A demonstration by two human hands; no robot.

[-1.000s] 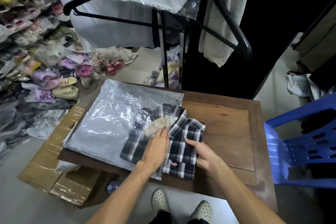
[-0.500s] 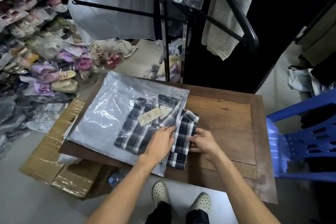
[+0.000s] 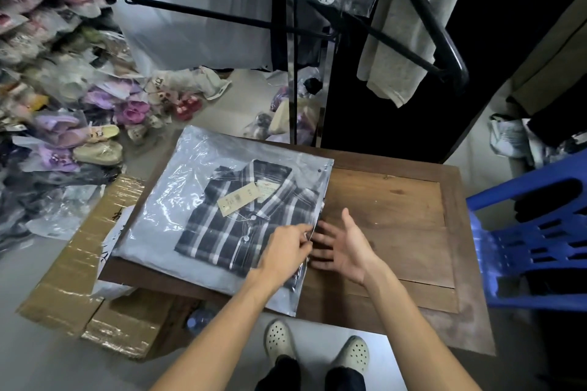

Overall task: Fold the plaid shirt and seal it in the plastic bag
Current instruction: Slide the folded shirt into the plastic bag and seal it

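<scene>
Head view: we log the plaid shirt [image 3: 241, 225] folded inside the plastic bag [image 3: 178, 200] on the wooden surface [image 3: 397, 216]. Left hand [image 3: 286, 251] fingers pinch together on the bag's open edge; right hand [image 3: 346, 247] lies beside it, fingers spread, holding nothing.

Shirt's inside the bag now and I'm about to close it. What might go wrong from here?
1. The plaid shirt sits close against the plastic bag's open right edge, where the left hand pinches the film; fabric may catch in the seal.
2. The right hand is open and holds nothing, so the bag may slide when pulled.
3. The bag overhangs the wooden table's left edge above the cardboard box; a tug may drag it off.
</scene>
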